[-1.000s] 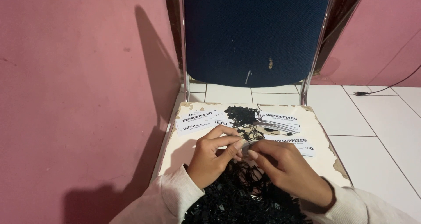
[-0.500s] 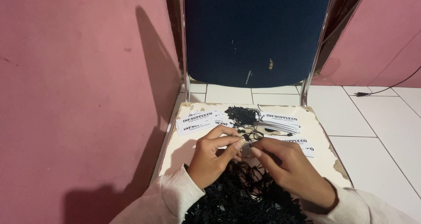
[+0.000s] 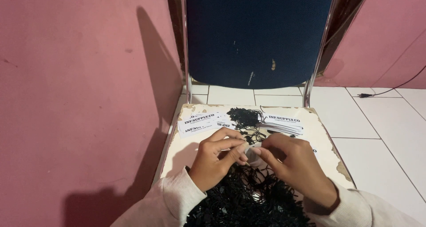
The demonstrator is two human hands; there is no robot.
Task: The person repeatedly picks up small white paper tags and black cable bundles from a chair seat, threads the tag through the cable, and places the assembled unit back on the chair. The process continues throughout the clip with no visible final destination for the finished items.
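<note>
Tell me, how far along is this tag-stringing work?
Done: a large heap of strung black cords lies nearest the person. In hand: the left hand and right hand pinch one small piece together. Left: white printed cards and a smaller clump of black strings wait on the chair seat.

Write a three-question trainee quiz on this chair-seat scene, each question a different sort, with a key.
1. True or false: the left hand and the right hand meet at their fingertips over the chair seat.
2. The heap of black strings lies: A) nearest the person, below the hands; B) on the floor tiles; C) against the chair back.
3. Fill in: the white printed cards lie on the seat toward the ___ wall.

Key: 1 true; 2 A; 3 pink.
</note>
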